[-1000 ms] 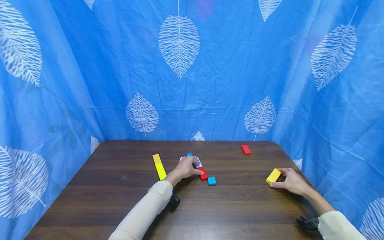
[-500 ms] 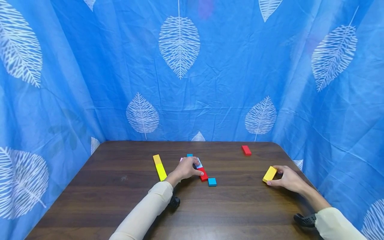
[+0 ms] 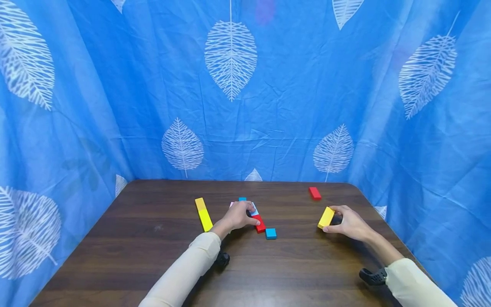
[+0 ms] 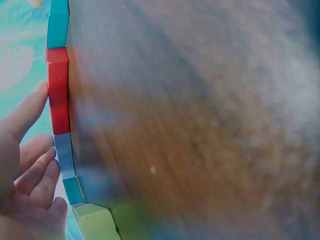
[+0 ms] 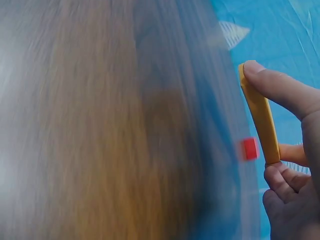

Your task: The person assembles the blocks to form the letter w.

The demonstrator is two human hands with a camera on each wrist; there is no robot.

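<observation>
right hand (image 3: 347,223) pinches a yellow block (image 3: 326,217) at centre right of the frame, apart from the row. left hand (image 3: 238,214) rests, fingers curled, on the row of blocks (image 3: 259,222) at centre. red block (image 3: 315,192) lies unplaced beyond; the row looks partly built.

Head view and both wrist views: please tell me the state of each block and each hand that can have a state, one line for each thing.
Yellow block: held off the table, pinched in the right hand.
Left hand: resting on the row of blocks, fingers curled against it.
Small blue block: flat on the table, untouched.
Far red block: flat, lying alone.
Long yellow bar: flat, untouched.
</observation>
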